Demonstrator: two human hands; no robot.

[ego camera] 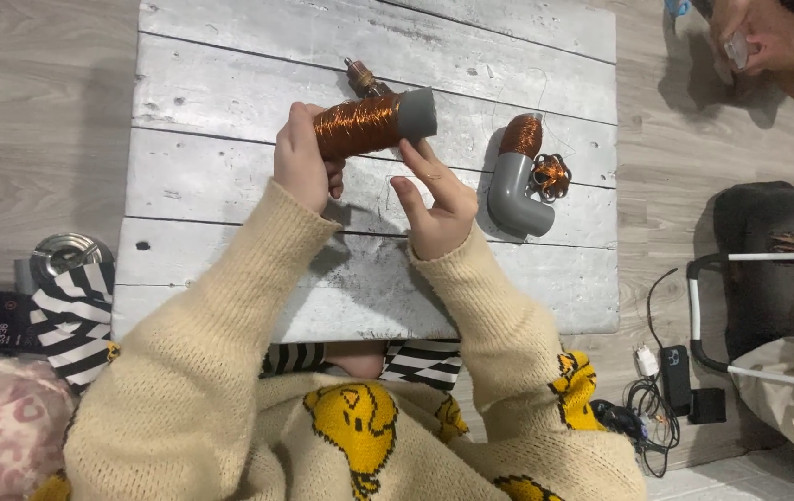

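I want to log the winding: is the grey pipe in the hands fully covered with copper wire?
No. The grey pipe in the left hand has copper wire on most of it; its right end is bare.

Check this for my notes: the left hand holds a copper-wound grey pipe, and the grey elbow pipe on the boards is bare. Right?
Not quite. The head view shows the elbow pipe has copper wire wound on one end. The left hand does hold the copper-wound pipe.
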